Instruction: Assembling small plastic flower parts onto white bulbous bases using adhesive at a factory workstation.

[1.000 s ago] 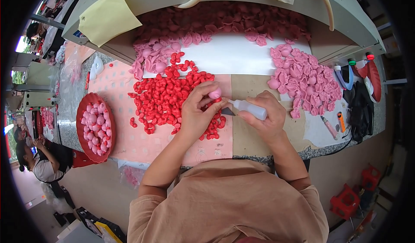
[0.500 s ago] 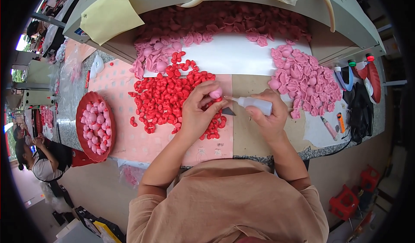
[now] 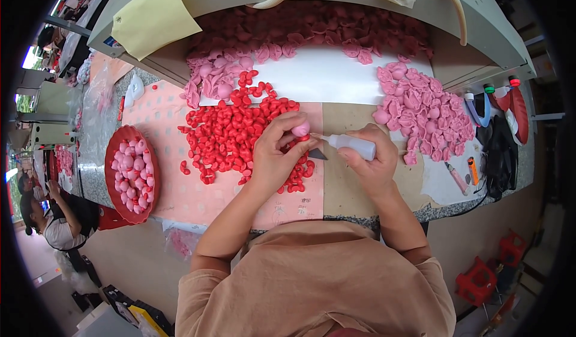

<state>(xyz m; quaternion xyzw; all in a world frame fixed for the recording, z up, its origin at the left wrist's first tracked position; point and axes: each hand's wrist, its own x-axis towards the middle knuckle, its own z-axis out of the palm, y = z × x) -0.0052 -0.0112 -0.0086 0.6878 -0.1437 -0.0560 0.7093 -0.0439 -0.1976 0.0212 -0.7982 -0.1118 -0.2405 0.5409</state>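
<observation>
Well — left hand (image 3: 273,148) pinches a pink ball (image 3: 301,129); right hand (image 3: 377,159) grips a translucent bottle (image 3: 354,145)

On the worktop (image 3: 91,181), a heap of small pieces (image 3: 225,136) lies left of centre on a mat (image 3: 195,199), the left hand (image 3: 269,151) over its right edge. Farther left sits a dish (image 3: 110,178) of balls (image 3: 135,175). Beyond and right of the right hand (image 3: 379,157) lies a pile of petals (image 3: 423,112); in front of that pile, a tube (image 3: 458,180), with a bag (image 3: 501,157) to its right. At the back, under a hood (image 3: 492,40), lie more petals.
</observation>
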